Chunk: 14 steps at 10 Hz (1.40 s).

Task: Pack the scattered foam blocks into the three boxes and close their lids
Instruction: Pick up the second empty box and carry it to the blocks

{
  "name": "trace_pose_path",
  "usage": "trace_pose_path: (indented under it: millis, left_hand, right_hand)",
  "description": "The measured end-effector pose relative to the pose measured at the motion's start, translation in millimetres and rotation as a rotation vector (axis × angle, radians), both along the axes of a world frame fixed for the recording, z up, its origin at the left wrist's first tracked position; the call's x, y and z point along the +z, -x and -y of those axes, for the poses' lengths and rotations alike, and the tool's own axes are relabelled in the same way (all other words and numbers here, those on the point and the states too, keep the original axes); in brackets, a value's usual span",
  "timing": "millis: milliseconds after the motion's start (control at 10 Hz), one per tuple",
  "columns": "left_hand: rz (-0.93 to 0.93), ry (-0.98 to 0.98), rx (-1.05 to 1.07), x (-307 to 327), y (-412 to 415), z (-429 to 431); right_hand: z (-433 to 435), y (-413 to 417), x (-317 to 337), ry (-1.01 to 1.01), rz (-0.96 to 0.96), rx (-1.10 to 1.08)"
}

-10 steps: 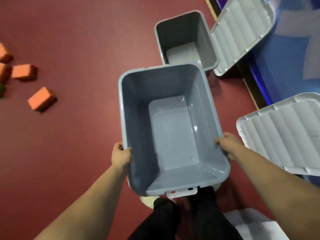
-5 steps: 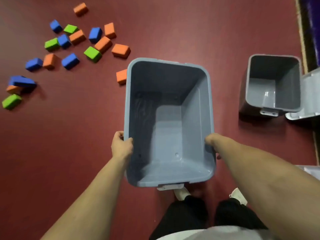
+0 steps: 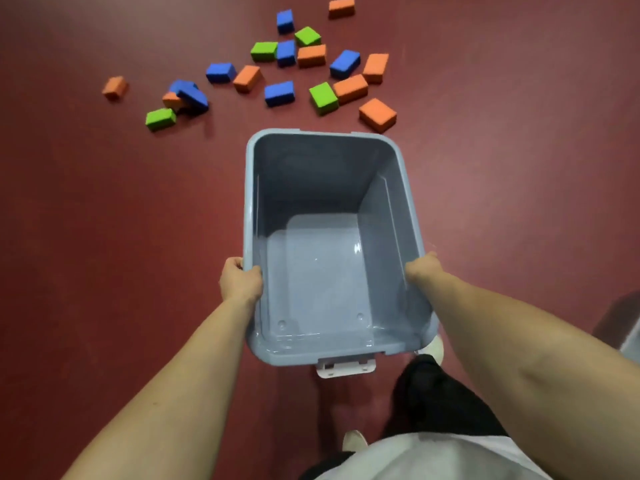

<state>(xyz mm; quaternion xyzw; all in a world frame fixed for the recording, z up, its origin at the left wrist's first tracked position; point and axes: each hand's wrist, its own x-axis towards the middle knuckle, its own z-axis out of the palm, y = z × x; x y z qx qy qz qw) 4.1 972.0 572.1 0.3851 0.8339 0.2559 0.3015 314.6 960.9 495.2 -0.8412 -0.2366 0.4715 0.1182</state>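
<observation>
Head view: a grey box (image 3: 311, 174) fills the middle of the frame, lid off, its open top turned to the camera and its bottom plainly in sight. A white latch (image 3: 345, 367) sticks out from its near wall. The left hand (image 3: 240, 282) grips the left rim, thumb hooked over the inner edge and fingers (image 3: 231, 264) curled round the outside. The right hand (image 3: 420, 268) holds the right rim at about the same height; its fingers are hidden behind the wall, so I cannot tell how they lie.

The foam blocks (image 3: 279, 93), orange, blue and green, lie scattered on the dark red floor (image 3: 104, 237) across the upper part of the frame, beyond the box's far wall. The nearest, an orange block (image 3: 377, 114), sits just past the far right corner. At upper left a blue block (image 3: 189, 93) leans on another orange one.

Black trousers (image 3: 443, 400) and a white shoe (image 3: 434, 348) show at lower right.
</observation>
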Motion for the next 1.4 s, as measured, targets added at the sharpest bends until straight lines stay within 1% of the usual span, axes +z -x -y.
trace_pose_path:
  millis: [100,200,300,400,500,600,700,800,900,1000,1100,1200,1400]
  left_hand:
    - [0.017,-0.015,0.116,-2,-5,-44]
    - [0.052,-0.042,0.202,-2,-13,-84]
    - [0.094,-0.065,0.305,2,-20,-126]
    - [0.098,-0.088,0.338,6,-17,-167]
    - [0.052,-0.086,0.324,10,-8,-219]
    - [0.051,-0.085,0.339,11,14,-284]
    - [0.076,-0.081,0.337,8,46,-352]
    - [0.08,-0.055,0.36,9,83,-410]
    - [0.082,-0.051,0.365,16,126,-477]
    - [0.078,-0.053,0.39,26,159,-533]
    - [0.095,-0.07,0.394,28,181,-596]
    - [0.119,-0.098,0.398,25,191,-664]
    - [0.105,-0.109,0.422,0,206,-826]
  right_hand:
    - [-74,-25,11,-0.091,-0.065,0.178]
    - [-148,-50,14,-0.16,-0.097,0.249]
    - [-231,-60,15,-0.091,-0.1,0.372]
    - [-291,-36,58,0.015,-0.09,0.458]
    - [-346,-9,85,0.112,-0.065,0.567]
    - [-428,30,73,0.117,0.028,0.67]
    - [-516,73,17,0.089,0.158,0.89]
    - [-560,94,14,0.012,0.129,0.712]
    - [-634,120,28,-0.1,0.075,0.716]
    - [-672,131,41,-0.141,-0.053,0.683]
    - [-741,148,59,-0.186,-0.177,0.595]
    - [-808,160,52,-0.205,-0.181,0.598]
    - [-979,176,9,-0.184,-0.274,0.493]
